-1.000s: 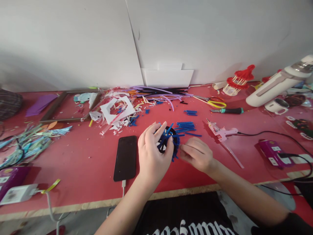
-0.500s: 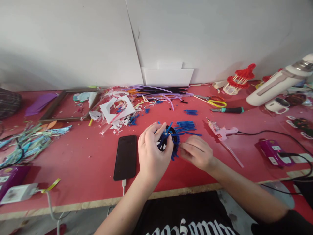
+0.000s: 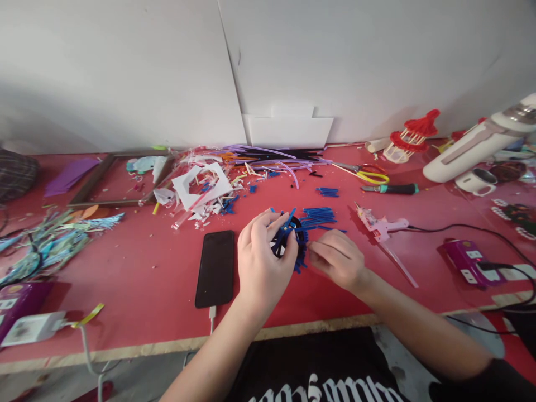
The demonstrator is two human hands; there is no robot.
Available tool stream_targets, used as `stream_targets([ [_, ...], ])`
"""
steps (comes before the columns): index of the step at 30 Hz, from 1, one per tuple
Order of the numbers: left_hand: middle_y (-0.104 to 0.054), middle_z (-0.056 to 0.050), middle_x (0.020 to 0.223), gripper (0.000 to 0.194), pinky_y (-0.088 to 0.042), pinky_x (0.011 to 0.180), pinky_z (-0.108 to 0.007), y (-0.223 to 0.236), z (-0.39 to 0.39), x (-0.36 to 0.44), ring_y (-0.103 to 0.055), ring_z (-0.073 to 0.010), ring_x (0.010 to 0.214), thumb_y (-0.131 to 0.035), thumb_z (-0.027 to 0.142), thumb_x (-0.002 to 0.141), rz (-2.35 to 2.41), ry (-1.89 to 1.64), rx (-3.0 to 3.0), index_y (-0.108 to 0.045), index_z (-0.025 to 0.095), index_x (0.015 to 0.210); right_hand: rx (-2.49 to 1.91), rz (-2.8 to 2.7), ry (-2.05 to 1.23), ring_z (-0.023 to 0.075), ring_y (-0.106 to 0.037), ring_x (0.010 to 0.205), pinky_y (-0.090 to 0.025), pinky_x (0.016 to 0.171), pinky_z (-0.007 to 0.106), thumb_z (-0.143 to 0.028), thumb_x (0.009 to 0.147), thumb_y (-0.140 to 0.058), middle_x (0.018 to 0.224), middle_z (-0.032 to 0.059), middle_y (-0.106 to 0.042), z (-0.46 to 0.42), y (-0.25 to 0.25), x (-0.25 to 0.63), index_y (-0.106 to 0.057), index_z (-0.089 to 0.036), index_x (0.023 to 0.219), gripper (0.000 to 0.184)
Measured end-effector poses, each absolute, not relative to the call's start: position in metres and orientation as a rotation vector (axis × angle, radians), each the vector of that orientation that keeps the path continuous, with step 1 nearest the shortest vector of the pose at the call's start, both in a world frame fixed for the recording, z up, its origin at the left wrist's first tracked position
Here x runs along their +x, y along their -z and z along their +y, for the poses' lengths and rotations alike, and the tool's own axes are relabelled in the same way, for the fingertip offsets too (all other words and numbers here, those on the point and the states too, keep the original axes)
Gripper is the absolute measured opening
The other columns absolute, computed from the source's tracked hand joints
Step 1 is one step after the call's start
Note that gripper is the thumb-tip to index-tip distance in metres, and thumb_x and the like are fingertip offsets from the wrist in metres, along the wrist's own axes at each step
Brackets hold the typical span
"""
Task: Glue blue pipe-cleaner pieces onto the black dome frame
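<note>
Between the thumb and fingers of my left hand (image 3: 264,254) is a round black and blue craft piece (image 3: 300,245), with blue pipe-cleaner strips sticking out around its rim and across its middle. Part of it is covered by that hand. Close by on its right side, my right hand (image 3: 338,257) has its fingertips pinched together near the rim; whatever they hold is too small to make out. Cut blue strips (image 3: 319,216) lie just behind the piece, and a smaller bundle of blue strips (image 3: 327,192) lies farther back.
A phone (image 3: 215,269) on a cable lies left of my hands. To the right are a pink glue gun (image 3: 383,226), a craft knife (image 3: 391,188), scissors (image 3: 368,174), a mug (image 3: 476,181) and a leaning white bottle (image 3: 473,146). Paper scraps (image 3: 201,187) and purple pipe cleaners (image 3: 268,152) fill the back.
Both hands hold nearly the same pose. The camera view has shifted very slightly; nothing has visibly been picked up or let go.
</note>
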State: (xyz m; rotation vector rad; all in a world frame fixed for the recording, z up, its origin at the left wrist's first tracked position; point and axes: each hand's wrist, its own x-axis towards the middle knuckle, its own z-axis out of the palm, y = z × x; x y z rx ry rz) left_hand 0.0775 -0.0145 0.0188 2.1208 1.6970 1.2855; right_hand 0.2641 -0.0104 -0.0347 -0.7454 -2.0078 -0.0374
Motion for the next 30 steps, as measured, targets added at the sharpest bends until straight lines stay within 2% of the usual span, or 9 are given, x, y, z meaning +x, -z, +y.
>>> stream_targets([
  [5, -0.077, -0.01, 0.113, 0.027, -0.054, 0.102, -0.044, -0.0181, -0.0145, 0.0777, -0.071, -0.0282, 0.118, -0.069, 0.024, 0.091, 1.69, -1.291, 2.125, -0.062, 0.02, 0.116, -0.747, -2.004, 0.048, 0.0172, -0.061, 0.075, -0.053, 0.069, 0.033, -0.006, 0.084, -0.073, 0.082, 0.0054, -0.066, -0.0097, 0.0366, 0.2646, -0.067, -0.016, 0.114, 0.032],
  [12, -0.079, -0.007, 0.112, 0.031, -0.054, 0.101, -0.042, -0.0159, -0.0134, 0.078, -0.072, -0.0264, 0.115, -0.072, 0.022, 0.089, 1.7, -1.298, 2.114, -0.056, 0.022, 0.116, -0.762, -2.008, 0.059, 0.0175, -0.061, 0.075, -0.055, 0.069, 0.033, -0.01, 0.089, -0.07, 0.082, 0.0049, -0.067, -0.0094, 0.0357, 0.2646, -0.066, -0.019, 0.119, 0.032],
  [30, -0.082, -0.004, 0.108, 0.035, -0.053, 0.101, -0.041, -0.0205, -0.0122, 0.0802, -0.074, -0.0255, 0.113, -0.067, 0.018, 0.09, 1.713, -1.276, 2.119, -0.053, 0.022, 0.122, -0.795, -1.986, 0.05, 0.0178, -0.062, 0.079, -0.055, 0.072, 0.035, -0.009, 0.087, -0.071, 0.086, 0.0052, -0.067, -0.0127, 0.0412, 0.2645, -0.065, -0.02, 0.119, 0.035],
])
